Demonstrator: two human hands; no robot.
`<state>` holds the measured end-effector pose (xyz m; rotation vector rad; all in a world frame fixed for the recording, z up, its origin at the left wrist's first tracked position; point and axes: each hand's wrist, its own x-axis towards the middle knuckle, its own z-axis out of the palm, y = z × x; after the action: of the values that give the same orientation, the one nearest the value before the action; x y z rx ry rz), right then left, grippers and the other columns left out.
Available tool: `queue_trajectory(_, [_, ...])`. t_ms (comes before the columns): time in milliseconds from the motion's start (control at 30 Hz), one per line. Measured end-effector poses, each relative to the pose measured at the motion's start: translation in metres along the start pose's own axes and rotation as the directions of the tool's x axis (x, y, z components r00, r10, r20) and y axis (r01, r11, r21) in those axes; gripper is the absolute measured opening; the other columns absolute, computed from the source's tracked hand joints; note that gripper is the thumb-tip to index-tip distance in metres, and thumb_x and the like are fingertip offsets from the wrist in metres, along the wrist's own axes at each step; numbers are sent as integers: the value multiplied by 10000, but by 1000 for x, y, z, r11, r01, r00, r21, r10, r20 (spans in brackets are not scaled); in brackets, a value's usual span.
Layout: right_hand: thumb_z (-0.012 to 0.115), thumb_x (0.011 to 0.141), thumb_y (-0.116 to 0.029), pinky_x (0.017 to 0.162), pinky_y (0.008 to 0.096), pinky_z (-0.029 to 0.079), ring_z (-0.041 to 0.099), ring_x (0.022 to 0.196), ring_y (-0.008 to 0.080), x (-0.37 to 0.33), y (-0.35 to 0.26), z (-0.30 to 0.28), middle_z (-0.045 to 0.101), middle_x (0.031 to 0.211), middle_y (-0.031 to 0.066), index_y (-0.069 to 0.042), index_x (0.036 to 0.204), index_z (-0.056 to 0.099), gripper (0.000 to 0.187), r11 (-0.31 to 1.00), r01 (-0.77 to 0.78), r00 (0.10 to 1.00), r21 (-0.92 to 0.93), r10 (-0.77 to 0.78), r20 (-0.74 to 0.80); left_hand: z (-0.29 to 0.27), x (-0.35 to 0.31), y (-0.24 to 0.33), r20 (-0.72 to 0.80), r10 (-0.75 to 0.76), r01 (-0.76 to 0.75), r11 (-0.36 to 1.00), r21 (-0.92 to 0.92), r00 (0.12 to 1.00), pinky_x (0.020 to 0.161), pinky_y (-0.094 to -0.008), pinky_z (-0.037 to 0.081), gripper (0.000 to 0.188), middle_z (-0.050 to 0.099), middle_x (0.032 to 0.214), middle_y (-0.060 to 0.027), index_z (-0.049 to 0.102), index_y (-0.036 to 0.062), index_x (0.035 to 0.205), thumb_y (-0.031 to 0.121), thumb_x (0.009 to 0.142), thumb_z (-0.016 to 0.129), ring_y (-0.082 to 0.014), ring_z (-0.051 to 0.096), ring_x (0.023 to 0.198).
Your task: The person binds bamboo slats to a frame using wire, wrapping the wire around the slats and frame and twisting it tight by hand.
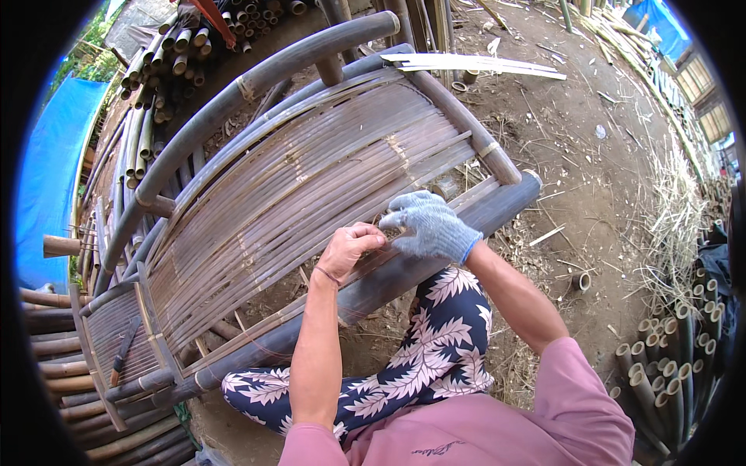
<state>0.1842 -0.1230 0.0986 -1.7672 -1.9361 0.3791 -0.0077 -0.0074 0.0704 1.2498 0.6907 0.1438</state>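
A bamboo bench (pixel 256 198) with a slatted seat and thick dark rails lies slantwise before me. Over its near rail (pixel 404 272) my two hands meet. My bare left hand (pixel 350 250) is closed in a pinch, thumb and fingertips pressed together. My right hand (pixel 431 227), in a grey knitted glove with a blue cuff, curls its fingers close to the left fingertips. Whatever they pinch is too small and hidden to name. A thin reddish strand (pixel 365 312) trails along the near rail below my left hand.
A knife (pixel 124 351) rests on the small slatted panel at the bench's left end. Pale split bamboo strips (pixel 482 65) lie across the far right corner. Cut bamboo poles (pixel 668 357) are stacked at right, more at far left. Shavings litter the dirt floor (pixel 559 202).
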Motion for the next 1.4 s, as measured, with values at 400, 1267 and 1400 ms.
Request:
queue_trajectory(400, [551,937,-150,868,334,482,586,886,161,-265,-20,-239,602,1024,70,30,1124,539,260,870,14,696,492,345,-630,21,49,-18,-204,-106,137,980,145,973,710,-268,445,199,700,835,-36,743,6,872,178,843,647,-115,577,747])
queue_trajectory(1267, [516,968,-293,550,216,515,618,705,95,-408,63,-295,620,940,35,-36,1276,532,402,233,-755,129,613,969,-210,257,-68,38,429,706,-825,458,332,564,648,-378,473,119,548,798,-70,600,79,817,174,796,668,-238,589,744])
queue_trajectory(1400, [328,982,-621,841,431,567,662,996,342,-188,-10,-91,623,1148,279,9,1368,438,747,-269,-807,333,526,529,781,267,-125,12,592,645,-874,385,295,484,698,-351,419,168,495,830,-45,585,89,813,217,765,682,-199,528,806])
